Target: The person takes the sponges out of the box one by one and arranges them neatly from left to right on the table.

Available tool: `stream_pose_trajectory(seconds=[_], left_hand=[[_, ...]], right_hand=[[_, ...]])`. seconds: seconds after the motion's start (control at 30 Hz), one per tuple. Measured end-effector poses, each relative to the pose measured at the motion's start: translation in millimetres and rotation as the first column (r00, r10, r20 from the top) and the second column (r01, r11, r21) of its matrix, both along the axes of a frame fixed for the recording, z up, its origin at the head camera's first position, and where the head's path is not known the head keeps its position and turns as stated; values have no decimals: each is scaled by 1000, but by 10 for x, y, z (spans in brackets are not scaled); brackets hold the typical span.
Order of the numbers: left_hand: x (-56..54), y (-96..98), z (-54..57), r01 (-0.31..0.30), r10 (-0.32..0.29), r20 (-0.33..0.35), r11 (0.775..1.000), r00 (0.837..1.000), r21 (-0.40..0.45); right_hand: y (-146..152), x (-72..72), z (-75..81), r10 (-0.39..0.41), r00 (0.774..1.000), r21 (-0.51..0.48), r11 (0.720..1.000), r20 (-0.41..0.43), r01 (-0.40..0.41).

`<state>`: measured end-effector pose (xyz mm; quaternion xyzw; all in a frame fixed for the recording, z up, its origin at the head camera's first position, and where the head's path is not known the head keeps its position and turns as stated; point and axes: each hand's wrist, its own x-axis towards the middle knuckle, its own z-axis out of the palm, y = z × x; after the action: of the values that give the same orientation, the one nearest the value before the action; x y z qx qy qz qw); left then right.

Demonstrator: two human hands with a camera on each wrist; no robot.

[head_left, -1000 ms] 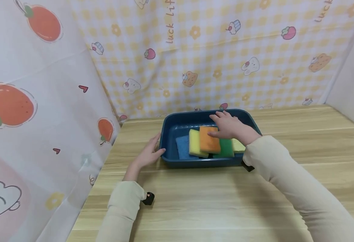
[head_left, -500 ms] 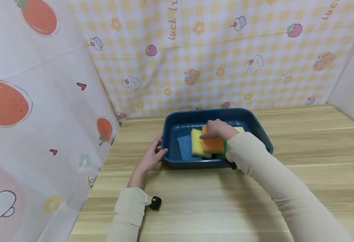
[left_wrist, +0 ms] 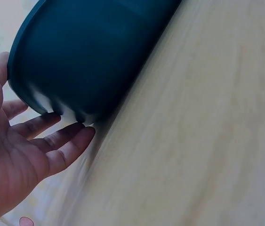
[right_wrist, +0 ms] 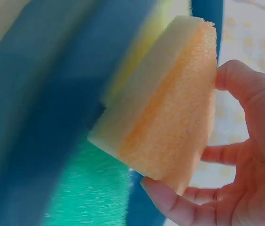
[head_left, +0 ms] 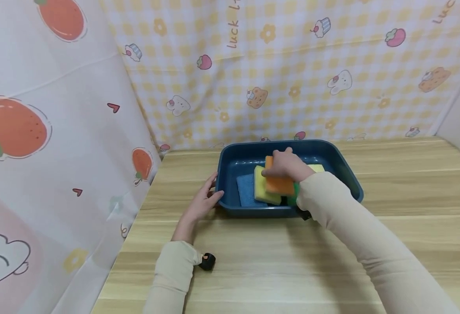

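Observation:
My right hand (head_left: 286, 165) pinches an orange sponge (head_left: 279, 185) over the dark blue bin (head_left: 269, 212). In the right wrist view the thumb and fingers hold opposite edges of that sponge (right_wrist: 174, 108), which has a pale layer on one face. Below it lie a yellow sponge (head_left: 267, 194) and a green scouring sponge (right_wrist: 92, 183). A blue sponge (head_left: 249, 192) lies flat at the bin's left end. My left hand (head_left: 201, 203) rests its fingertips against the bin's left end wall, thumb near the rim, as the left wrist view also shows.
Another pale yellow sponge (head_left: 316, 168) shows partly behind the right wrist. The bin stands on a wood-grain table (head_left: 253, 266) close to the patterned curtain (head_left: 230, 87) at the back. A second curtain (head_left: 77, 152) hangs along the left side.
My right hand, spread over the sponges a second ago, has closed its fingers on the orange sponge and raised it slightly. The left hand stays at the bin's end.

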<state>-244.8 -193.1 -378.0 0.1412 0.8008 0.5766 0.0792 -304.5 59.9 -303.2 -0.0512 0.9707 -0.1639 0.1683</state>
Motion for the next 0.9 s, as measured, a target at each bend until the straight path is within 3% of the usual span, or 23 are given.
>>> stream_pose_trajectory(seconds=[0.1, 0.23, 0.6, 0.73, 0.9], left_hand=[[-6, -3, -15, -2, 1, 12, 1000, 1000, 2], [-94, -40, -155, -17, 17, 5, 1000, 1000, 3], [-111, -48, -140, -7, 7, 43, 1000, 999, 15], [-70, -29, -117, -14, 14, 13, 1000, 1000, -10], [-54, -15, -110, -11, 11, 3, 1000, 1000, -17]], right_hand=[[-83, 81, 103, -1, 999, -5, 1000, -50, 0], [-227, 219, 227, 4, 997, 17, 1000, -78, -2], [-551, 529, 314, 14, 998, 64, 998, -54, -10], [-625, 660, 299, 76, 994, 133, 989, -73, -65], [-712, 830, 275, 204, 974, 257, 951, -98, -174]])
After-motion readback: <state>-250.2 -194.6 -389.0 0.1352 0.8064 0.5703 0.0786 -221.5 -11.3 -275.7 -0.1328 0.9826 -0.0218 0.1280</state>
